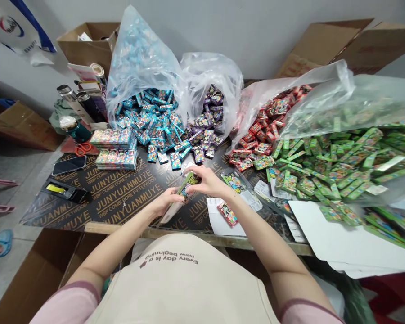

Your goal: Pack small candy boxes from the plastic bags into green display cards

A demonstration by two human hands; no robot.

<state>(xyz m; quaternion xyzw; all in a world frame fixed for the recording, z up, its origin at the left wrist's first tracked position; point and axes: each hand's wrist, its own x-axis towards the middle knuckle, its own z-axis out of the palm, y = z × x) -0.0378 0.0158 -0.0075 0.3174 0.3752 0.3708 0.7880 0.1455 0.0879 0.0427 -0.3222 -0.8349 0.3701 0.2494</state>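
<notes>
Just above the table's near edge, my left hand grips the lower end of a small green printed box. Fingers of my right hand close around the upper end of the same box. A pale, clear-looking strip or sleeve slants below my left hand; whether it is attached to the box I cannot tell. Right of my hands, a red printed box lies on a white sheet. Loose blue boxes and dark purple boxes lie beyond my hands.
Plastic bags spill blue, purple, red and green boxes along the table's back and right. At left are stacked wrapped packs, a tape dispenser, a phone and orange scissors. White card overhangs the front right.
</notes>
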